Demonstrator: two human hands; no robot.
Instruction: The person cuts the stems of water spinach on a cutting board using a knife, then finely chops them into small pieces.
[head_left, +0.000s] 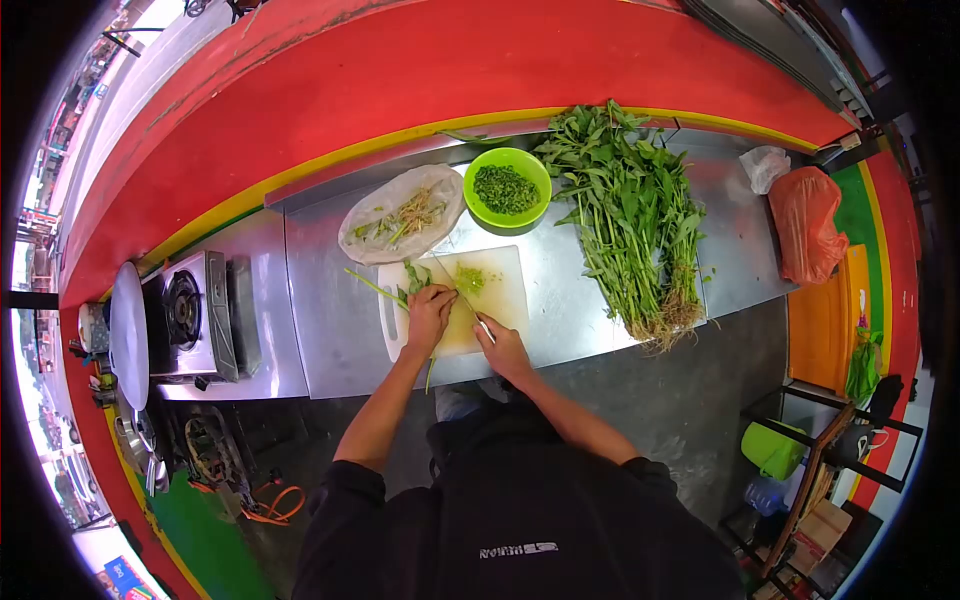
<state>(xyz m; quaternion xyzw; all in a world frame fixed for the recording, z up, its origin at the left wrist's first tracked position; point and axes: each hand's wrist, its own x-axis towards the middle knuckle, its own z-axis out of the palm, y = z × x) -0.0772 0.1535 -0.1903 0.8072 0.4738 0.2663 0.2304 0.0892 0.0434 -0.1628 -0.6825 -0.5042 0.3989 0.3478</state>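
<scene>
My left hand (428, 318) presses a small bunch of green stems (404, 282) down on a white cutting board (500, 296). A knife (462, 298) is gripped in my right hand (502, 348), its blade lying across the board just right of the left fingers. A little heap of chopped greens (471, 279) sits on the board beyond the blade. Behind the board stands a green bowl (488, 160) holding chopped greens.
A large pile of leafy greens (632, 215) lies on the steel counter (330, 320) to the right. A plate of trimmings (401, 216) sits at back left. A gas stove (190, 315) stands further left. An orange bag (805, 224) rests at far right.
</scene>
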